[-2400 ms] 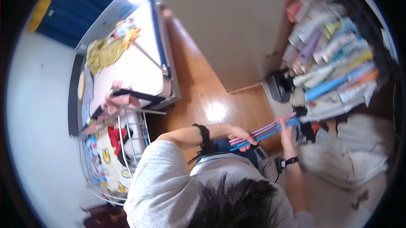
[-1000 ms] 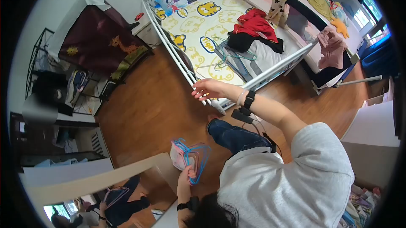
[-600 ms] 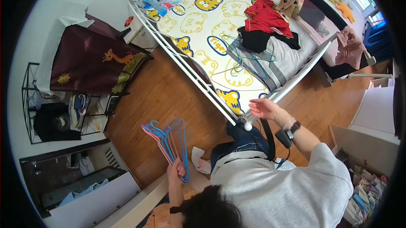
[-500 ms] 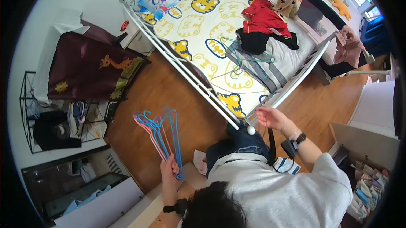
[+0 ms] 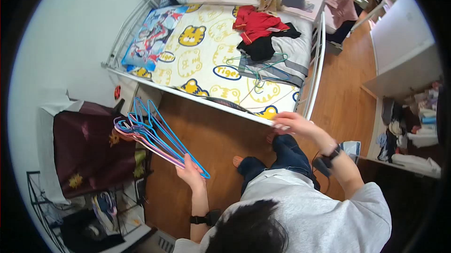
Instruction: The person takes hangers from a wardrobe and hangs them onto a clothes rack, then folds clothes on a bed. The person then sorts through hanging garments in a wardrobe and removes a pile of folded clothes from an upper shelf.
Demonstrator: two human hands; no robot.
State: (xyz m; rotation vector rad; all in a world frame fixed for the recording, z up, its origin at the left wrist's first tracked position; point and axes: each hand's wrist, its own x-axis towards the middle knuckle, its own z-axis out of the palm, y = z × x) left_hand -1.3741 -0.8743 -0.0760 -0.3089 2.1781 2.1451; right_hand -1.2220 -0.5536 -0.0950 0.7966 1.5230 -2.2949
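The left hand (image 5: 191,173) clamps thin triangular hangers (image 5: 152,137); the open right hand (image 5: 295,124) hovers near the slender rail (image 5: 202,99).

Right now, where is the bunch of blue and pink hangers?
In the head view, the hangers are on the person's left, held in the left hand, between the maroon cloth and the bed's near rail.
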